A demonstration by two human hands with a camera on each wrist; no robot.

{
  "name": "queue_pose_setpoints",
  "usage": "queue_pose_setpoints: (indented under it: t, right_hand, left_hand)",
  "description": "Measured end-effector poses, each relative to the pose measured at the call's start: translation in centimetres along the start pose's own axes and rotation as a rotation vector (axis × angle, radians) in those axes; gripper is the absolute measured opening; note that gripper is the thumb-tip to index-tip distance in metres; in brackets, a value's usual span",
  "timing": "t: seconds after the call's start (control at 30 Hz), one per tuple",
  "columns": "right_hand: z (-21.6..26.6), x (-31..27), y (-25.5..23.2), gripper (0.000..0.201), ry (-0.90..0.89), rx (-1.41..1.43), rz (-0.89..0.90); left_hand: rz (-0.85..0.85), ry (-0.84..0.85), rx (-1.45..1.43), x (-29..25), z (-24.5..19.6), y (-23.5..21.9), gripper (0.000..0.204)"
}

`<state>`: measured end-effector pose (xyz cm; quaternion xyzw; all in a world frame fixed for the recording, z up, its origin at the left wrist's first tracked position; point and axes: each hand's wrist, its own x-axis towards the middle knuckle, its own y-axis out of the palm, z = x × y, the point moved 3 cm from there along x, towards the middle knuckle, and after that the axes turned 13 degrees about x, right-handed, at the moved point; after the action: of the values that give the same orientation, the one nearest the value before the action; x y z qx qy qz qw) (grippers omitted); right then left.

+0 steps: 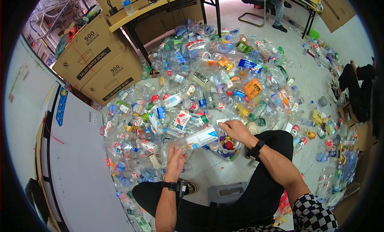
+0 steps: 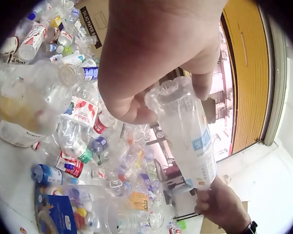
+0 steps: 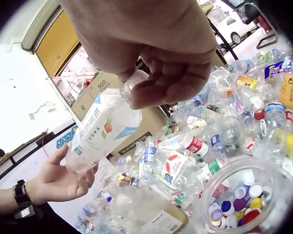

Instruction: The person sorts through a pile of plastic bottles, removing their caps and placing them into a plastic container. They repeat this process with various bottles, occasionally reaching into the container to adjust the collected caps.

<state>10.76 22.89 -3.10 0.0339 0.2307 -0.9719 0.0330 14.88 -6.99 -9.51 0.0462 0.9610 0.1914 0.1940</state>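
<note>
A clear plastic bottle (image 1: 202, 137) with a white and blue label is held tilted between both hands. My left hand (image 1: 175, 162) grips it round the base, thumb on one side and fingers on the other; in the left wrist view the ridged bottom of the bottle (image 2: 173, 95) shows between them. At the other end my right hand (image 1: 237, 133) has its fingers curled round the neck, where a whitish cap (image 3: 138, 79) shows partly behind the fingers. Below the right hand stands a clear tub (image 3: 212, 183) with many coloured caps (image 3: 251, 215) inside.
Plastic bottles (image 1: 188, 92) cover much of the floor ahead and to the left. Another heap (image 1: 332, 144) lies on the right. Cardboard boxes (image 1: 98, 60) and a table (image 1: 160, 7) stand behind. A grey stool (image 1: 228, 192) shows between the knees. Another person's legs (image 1: 279, 12) are far back.
</note>
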Motion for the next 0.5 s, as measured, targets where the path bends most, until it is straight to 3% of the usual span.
queue_pose_setpoints:
  t: [0.07, 0.17, 0.23, 0.43, 0.5]
  right_hand:
    - [0.0, 0.0, -0.1, 0.058, -0.053, 0.055, -0.026]
    - [0.0, 0.1, -0.1, 0.052, 0.065, 0.055, 0.083]
    - [0.4, -0.2, 0.1, 0.05, 0.136, 0.258, 0.165]
    - [0.0, 0.1, 0.3, 0.053, 0.124, 0.538, 0.193]
    - [0.9, 0.2, -0.6, 0.056, 0.168, 0.374, 0.206]
  left_hand:
    - [-0.003, 0.0, -0.007, 0.2, 0.3, -0.1, 0.05]
    - [-0.019, -0.001, -0.021, 0.2, 0.3, -0.3, 0.055]
    - [-0.03, -0.001, -0.029, 0.2, 0.2, -0.4, 0.056]
    - [-0.07, 0.017, -0.024, 0.0, -0.3, -0.1, 0.039]
    - [-0.029, 0.009, -0.036, 0.2, -0.1, -0.4, 0.048]
